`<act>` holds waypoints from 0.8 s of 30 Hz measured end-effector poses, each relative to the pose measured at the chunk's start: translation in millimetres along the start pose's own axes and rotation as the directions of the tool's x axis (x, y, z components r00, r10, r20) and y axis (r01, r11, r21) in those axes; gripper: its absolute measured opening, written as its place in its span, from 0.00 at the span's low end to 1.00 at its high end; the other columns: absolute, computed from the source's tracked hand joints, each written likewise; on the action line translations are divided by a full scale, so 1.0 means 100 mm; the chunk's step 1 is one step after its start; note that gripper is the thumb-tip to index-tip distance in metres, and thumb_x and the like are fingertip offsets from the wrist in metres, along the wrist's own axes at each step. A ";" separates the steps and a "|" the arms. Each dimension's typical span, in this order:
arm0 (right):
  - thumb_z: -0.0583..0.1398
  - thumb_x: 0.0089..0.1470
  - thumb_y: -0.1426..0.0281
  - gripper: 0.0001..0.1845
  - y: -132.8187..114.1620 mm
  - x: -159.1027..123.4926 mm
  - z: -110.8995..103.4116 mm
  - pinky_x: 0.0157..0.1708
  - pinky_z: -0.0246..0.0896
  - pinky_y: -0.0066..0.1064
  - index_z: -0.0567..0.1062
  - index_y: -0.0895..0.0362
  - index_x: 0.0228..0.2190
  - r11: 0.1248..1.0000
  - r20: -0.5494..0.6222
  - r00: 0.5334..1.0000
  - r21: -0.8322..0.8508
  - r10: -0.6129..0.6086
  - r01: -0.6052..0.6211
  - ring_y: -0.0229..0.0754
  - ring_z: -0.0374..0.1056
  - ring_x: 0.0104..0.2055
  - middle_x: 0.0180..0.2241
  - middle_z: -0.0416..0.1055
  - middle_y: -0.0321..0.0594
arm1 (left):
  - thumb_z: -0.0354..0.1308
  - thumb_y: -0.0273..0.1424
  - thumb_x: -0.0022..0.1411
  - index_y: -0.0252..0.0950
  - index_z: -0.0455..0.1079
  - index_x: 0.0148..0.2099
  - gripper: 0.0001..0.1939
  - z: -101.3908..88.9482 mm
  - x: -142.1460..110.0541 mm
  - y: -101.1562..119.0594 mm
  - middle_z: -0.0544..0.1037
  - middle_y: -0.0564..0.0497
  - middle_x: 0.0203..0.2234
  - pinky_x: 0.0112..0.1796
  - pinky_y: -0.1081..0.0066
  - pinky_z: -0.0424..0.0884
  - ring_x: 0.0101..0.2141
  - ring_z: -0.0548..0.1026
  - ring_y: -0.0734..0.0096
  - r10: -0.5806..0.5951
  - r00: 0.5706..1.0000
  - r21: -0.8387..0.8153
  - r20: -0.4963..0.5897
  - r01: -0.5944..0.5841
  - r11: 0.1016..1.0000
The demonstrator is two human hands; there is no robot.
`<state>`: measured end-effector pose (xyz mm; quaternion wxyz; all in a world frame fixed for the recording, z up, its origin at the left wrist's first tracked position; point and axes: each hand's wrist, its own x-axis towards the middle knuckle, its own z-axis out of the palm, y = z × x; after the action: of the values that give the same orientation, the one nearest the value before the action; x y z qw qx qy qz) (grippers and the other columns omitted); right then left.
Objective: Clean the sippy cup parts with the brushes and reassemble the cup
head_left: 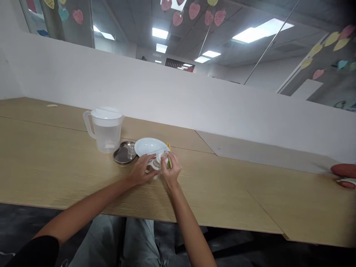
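Observation:
My left hand (142, 171) is closed around a small clear container (156, 164) with white parts, just in front of a white plate (148, 144). My right hand (171, 168) pinches a white, round, lid-like piece (160, 157) at the top of that container. Fingers cover much of both, so I cannot tell whether they are joined. Something yellow (168, 146) and a green sliver show beside my right fingers. Left of the plate, a round steel dish (121, 156) holds a small clear cup (131, 151).
A lidded plastic pitcher (107, 131) stands behind and left of the steel dish. A thin pale piece (52, 105) lies at the far left of the wooden table (69, 159). Reddish objects (344, 170) sit at the far right edge. A white wall (167, 96) with windows backs the table.

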<state>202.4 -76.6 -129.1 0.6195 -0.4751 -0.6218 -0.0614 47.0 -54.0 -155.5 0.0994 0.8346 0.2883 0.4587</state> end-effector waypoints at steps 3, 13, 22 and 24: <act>0.53 0.56 0.62 0.16 0.05 -0.03 0.01 0.47 0.64 0.45 0.73 0.57 0.39 0.998 0.046 0.998 -0.029 -0.048 0.050 0.48 0.69 0.44 0.39 0.74 0.49 | 0.56 0.41 0.61 0.35 0.58 0.60 0.29 0.02 0.00 -0.01 0.70 0.39 0.52 0.56 0.56 0.61 0.54 0.67 0.55 0.020 1.000 0.004 -0.005 -0.020 1.000; 0.52 0.56 0.62 0.22 0.05 -0.08 -0.02 0.49 0.62 0.43 0.69 0.59 0.50 0.998 0.192 0.980 -0.010 -0.054 0.058 0.46 0.68 0.45 0.41 0.74 0.49 | 0.56 0.41 0.61 0.34 0.58 0.57 0.26 0.02 -0.01 0.02 0.70 0.39 0.51 0.53 0.58 0.64 0.52 0.69 0.57 -0.042 0.999 -0.053 0.012 0.043 0.998; 0.50 0.54 0.63 0.15 0.14 -0.16 -0.05 0.42 0.57 0.42 0.73 0.56 0.32 0.982 0.060 0.997 -0.180 -0.046 0.056 0.45 0.67 0.34 0.30 0.73 0.44 | 0.59 0.41 0.59 0.34 0.61 0.52 0.24 0.02 0.00 0.01 0.72 0.41 0.47 0.50 0.60 0.66 0.48 0.70 0.59 -0.089 0.996 -0.047 0.019 0.090 0.995; 0.49 0.54 0.63 0.15 0.14 -0.18 -0.06 0.40 0.55 0.41 0.72 0.56 0.29 0.974 0.062 0.995 -0.208 -0.073 0.084 0.45 0.66 0.33 0.29 0.73 0.44 | 0.58 0.41 0.59 0.34 0.60 0.55 0.25 0.02 0.00 0.00 0.72 0.41 0.48 0.52 0.59 0.65 0.50 0.69 0.58 -0.039 0.999 -0.034 0.022 0.040 0.999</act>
<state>212.1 -82.7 -149.4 0.5458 -0.5146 -0.6465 -0.1386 48.8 -53.2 -156.7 0.1256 0.8318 0.2957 0.4526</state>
